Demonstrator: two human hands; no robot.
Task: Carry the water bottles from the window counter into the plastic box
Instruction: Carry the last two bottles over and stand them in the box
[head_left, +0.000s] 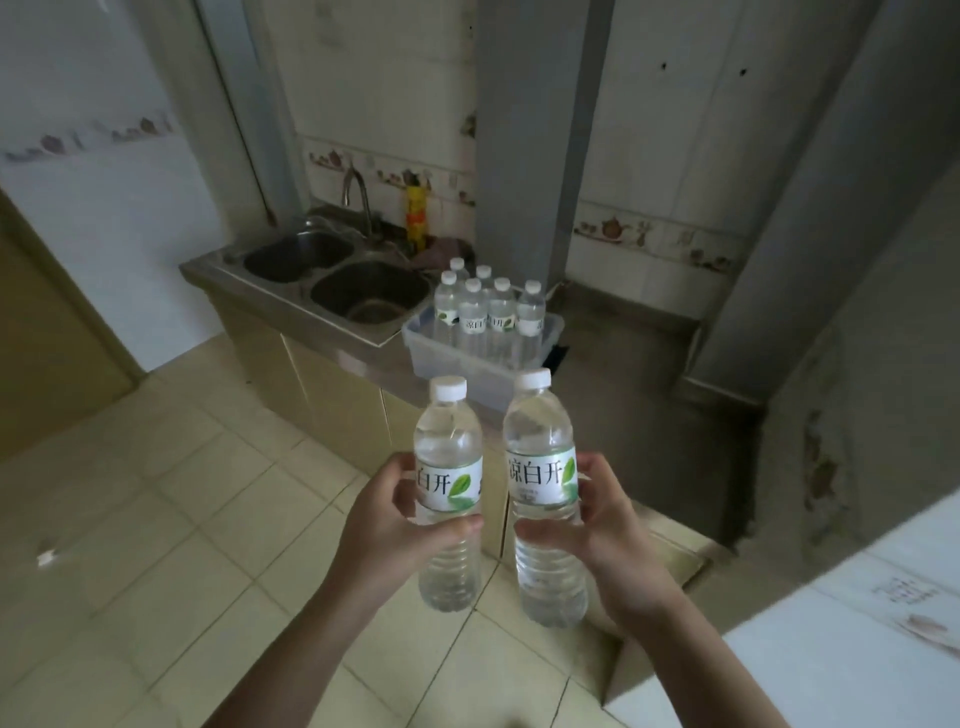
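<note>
My left hand (387, 512) grips one water bottle (448, 493), right hand (605, 512) another (545, 488); I keep both upright toward the plastic box (441, 358) ahead, aiming for its vacant near end.

Left hand (387, 512) grips one bottle (448, 467) upright, thumb across its front below the label. Right hand (605, 514) grips a second bottle (543, 457) likewise. Beyond the fingertips, a plastic box (447, 364) holds six bottles (485, 317), beside the sink (332, 275).
</note>
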